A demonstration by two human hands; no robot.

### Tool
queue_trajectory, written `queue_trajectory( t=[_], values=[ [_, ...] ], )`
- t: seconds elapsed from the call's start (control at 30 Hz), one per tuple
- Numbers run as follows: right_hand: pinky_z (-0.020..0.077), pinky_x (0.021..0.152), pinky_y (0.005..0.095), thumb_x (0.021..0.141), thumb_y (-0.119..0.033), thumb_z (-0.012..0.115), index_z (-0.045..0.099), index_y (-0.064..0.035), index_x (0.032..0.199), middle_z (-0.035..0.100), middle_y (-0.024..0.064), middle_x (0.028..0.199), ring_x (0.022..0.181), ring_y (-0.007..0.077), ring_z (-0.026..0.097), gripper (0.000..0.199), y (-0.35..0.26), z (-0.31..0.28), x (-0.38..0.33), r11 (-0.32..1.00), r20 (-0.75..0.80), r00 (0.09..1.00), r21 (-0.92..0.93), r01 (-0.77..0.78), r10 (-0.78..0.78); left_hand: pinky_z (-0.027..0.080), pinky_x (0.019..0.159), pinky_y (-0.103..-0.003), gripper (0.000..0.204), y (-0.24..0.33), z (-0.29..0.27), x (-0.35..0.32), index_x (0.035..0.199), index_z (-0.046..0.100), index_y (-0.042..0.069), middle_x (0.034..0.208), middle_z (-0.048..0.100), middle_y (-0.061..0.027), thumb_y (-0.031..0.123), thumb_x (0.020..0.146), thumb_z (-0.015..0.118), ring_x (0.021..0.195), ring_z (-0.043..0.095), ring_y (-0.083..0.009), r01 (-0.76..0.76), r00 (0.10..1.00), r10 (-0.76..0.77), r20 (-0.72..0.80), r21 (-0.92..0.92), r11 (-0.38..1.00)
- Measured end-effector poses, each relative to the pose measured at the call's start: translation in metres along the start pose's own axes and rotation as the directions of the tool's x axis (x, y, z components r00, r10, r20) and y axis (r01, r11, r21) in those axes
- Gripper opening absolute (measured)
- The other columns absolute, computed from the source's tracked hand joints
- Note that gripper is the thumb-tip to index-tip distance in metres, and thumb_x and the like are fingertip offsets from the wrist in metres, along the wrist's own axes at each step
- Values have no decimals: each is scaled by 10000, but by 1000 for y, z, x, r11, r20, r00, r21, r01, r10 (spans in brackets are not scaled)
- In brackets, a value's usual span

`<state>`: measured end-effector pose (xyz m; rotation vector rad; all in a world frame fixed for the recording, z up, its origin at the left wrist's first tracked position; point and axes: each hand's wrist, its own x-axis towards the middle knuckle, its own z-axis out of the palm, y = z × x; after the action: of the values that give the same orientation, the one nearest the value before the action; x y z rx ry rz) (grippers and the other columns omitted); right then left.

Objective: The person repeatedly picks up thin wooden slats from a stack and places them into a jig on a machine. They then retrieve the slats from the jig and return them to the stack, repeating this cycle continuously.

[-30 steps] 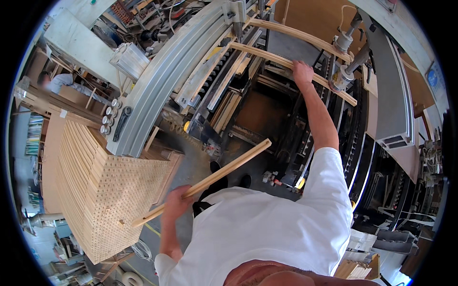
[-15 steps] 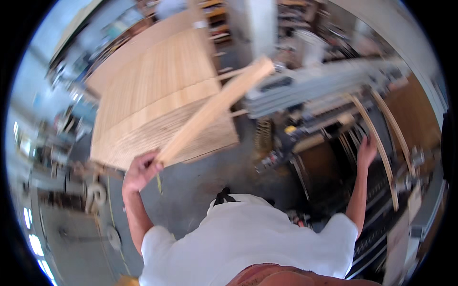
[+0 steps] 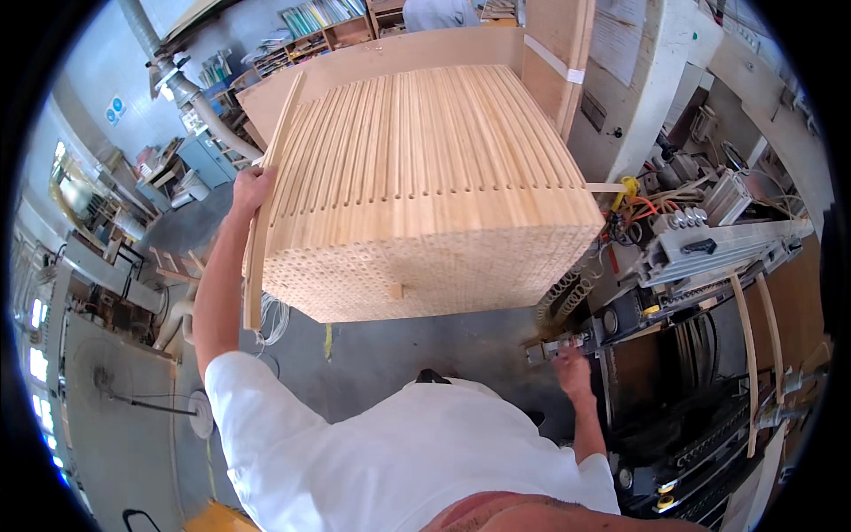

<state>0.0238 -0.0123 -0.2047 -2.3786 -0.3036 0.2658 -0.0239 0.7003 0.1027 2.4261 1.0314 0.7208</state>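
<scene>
A long pale wooden strip (image 3: 258,239) stands along the left side of a big stack of like strips (image 3: 417,151). My left hand (image 3: 254,188) is closed around this strip near its middle, beside the stack's left edge. Small round holes run in a row across the stack's top, and its near face shows many strip ends. One short end (image 3: 396,291) juts out of that face. My right hand (image 3: 573,371) hangs low on the right with loosely bent fingers and nothing visible in it, near a metal fitting (image 3: 557,348) of the machine.
To the right stands a machine with a grey metal rail (image 3: 722,253), coiled hoses and dark guide tracks. Two curved wooden strips (image 3: 747,363) rest on it. A tall board (image 3: 554,66) and a pillar rise behind the stack. A fan (image 3: 202,413) is at the lower left.
My left hand has brought the strip from slantwise in front of the stack to its left side. My right hand has moved leftward and down, away from the curved strips. The view has turned right.
</scene>
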Motion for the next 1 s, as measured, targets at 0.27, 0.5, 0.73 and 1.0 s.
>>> queue_trajectory(
  t=[0.27,0.5,0.73,1.0],
  values=[
    [511,915,413,785,-243,726,680,-85,1133,683,184,1087,1056,359,636,386,43,102,-104,932,126,928,-143,-333,350,477,959,-411,653,-68,74,130,1043,678,-101,1069,654,-320,503,803,613,1100,630,-388,-26,990,-7,141,226,974],
    [524,859,427,796,-230,706,691,-28,1061,682,227,1029,995,376,654,334,55,104,-172,844,12,844,-35,-535,536,474,947,-425,669,-50,134,179,1041,663,-124,1076,643,-338,504,824,591,1114,620,-401,-51,982,48,182,11,999],
    [495,778,506,843,-221,603,646,-10,891,636,249,910,879,444,603,220,75,140,-178,926,-102,928,-86,-366,358,512,835,-490,412,-119,69,292,1235,613,72,1111,676,-173,347,967,462,998,648,-364,-584,780,561,279,649,488],
    [510,879,459,836,-208,651,659,-59,1136,665,181,1068,1034,380,615,335,-8,76,-259,684,-427,546,317,-657,721,515,867,-342,342,290,83,-97,1235,614,-2,1105,664,-153,232,1004,522,963,632,-237,-747,599,768,-227,-505,433]
  ],
)
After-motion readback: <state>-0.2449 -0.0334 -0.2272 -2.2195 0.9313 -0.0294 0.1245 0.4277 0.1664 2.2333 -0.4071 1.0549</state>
